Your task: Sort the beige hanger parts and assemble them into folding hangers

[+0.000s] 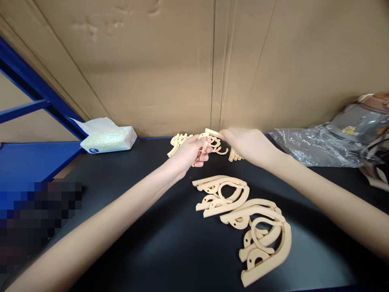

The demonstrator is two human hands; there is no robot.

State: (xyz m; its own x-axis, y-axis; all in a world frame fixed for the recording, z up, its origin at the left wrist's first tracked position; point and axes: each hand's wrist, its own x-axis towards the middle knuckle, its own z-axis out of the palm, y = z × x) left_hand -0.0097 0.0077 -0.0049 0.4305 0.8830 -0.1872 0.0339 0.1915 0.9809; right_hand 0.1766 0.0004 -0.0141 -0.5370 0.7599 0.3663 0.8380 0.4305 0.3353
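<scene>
My left hand (190, 152) is closed around beige plastic pieces that look like parts of a folding hanger, above the far side of the black table. A short beige hanger arm (213, 133) sticks out of that grip toward the right. My right hand (244, 144), slightly blurred, has its fingertips closed at the arm's right end. Just behind and below the hands are loose beige hooks (224, 152). Nearer to me lie folded beige hangers (217, 210), with more folded hangers (267, 267) beside them at the front right.
Curved beige pieces (174, 151) are heaped left of my hands, and small beige parts (234, 155) lie to the right. A tissue pack (109, 140) sits at the back left. Clear plastic wrap (310, 148) and a transparent bag (361, 121) occupy the right. Cardboard (152, 73) stands behind the table.
</scene>
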